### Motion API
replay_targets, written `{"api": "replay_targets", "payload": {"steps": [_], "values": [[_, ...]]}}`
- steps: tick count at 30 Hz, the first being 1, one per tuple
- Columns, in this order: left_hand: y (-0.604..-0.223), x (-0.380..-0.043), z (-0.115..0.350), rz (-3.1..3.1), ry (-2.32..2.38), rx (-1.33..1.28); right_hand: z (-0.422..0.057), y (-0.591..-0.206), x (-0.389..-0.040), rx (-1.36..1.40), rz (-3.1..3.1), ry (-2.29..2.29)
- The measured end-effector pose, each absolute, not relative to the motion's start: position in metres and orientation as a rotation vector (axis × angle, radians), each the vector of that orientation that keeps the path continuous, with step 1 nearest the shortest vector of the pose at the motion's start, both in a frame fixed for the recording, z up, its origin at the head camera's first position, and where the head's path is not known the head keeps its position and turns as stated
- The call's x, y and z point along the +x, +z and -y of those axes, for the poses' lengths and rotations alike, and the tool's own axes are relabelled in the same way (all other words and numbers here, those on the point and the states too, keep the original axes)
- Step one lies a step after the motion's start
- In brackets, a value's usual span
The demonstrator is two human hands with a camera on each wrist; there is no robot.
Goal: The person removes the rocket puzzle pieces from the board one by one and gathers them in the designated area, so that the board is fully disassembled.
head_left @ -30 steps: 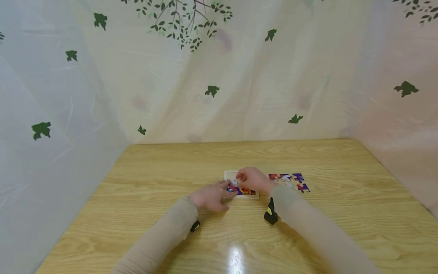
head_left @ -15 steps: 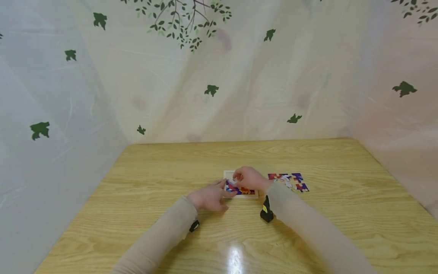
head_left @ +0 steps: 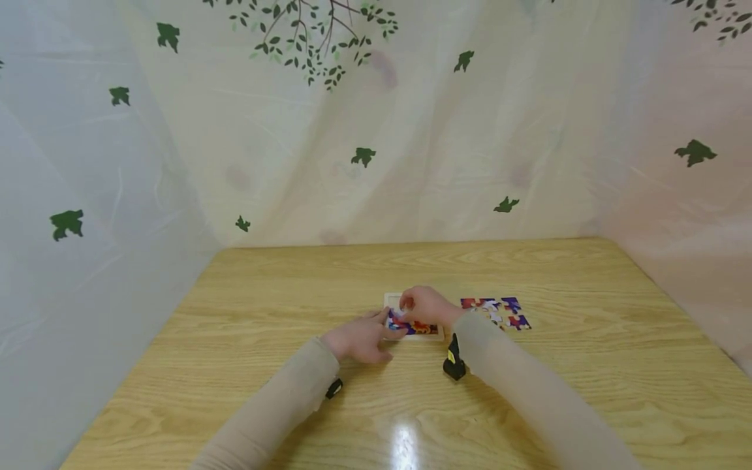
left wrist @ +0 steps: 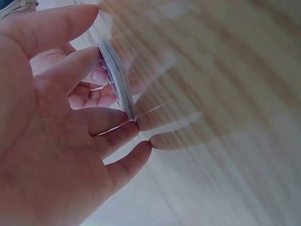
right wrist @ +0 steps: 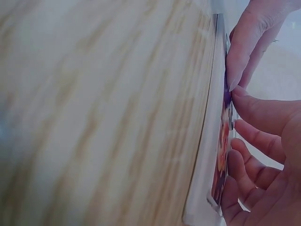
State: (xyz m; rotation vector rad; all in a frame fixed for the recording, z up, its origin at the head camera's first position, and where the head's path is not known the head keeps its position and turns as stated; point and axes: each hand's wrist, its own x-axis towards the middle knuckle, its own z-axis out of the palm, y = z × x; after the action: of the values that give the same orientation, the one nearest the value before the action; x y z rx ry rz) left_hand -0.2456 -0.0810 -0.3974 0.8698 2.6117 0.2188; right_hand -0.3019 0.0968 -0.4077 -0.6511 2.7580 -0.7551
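A small jigsaw puzzle in a pale tray (head_left: pixel 425 337) lies flat on the table, its near part filled with colourful pieces and its far left part showing bare board. My left hand (head_left: pixel 361 338) rests at the tray's left side with fingers extended, fingertips at the edge in the left wrist view. Over the tray, my right hand (head_left: pixel 431 305) pinches a puzzle piece (right wrist: pixel 233 124) between thumb and fingers, low against the picture. Most of that piece is hidden by the fingers. In the right wrist view, left-hand fingers (right wrist: pixel 242 52) press on the tray's far end.
Several loose puzzle pieces (head_left: pixel 518 322) lie on the wooden table (head_left: pixel 282 287) to the right of the tray, partly behind the right wrist. A pale curtain (head_left: pixel 282 163) with leaf and bird prints surrounds the table at the back and sides.
My right hand has shifted slightly left over the tray, and its wrist has turned a little. My left hand stays in place on the tray.
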Motion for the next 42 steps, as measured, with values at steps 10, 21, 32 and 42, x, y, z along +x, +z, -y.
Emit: {"api": "replay_targets", "payload": {"steps": [10,21,32,42], "values": [[-0.392,-0.246,0.081,-2.603,0.202,0.871,-0.094,-0.407,-0.302,-0.616,-2.758,-0.757],[-0.392,-0.242,0.079,-2.602,0.216,0.858,-0.097,-0.409,-0.298,-0.660,-2.724,-0.888],[-0.394,-0.239,0.078,-2.608,0.209,0.824,-0.105,-0.416,-0.302,-0.674,-2.640,-1.069],[-0.395,-0.238,0.076,-2.617,0.207,0.810,-0.108,-0.413,-0.301,-0.684,-2.588,-1.136]]}}
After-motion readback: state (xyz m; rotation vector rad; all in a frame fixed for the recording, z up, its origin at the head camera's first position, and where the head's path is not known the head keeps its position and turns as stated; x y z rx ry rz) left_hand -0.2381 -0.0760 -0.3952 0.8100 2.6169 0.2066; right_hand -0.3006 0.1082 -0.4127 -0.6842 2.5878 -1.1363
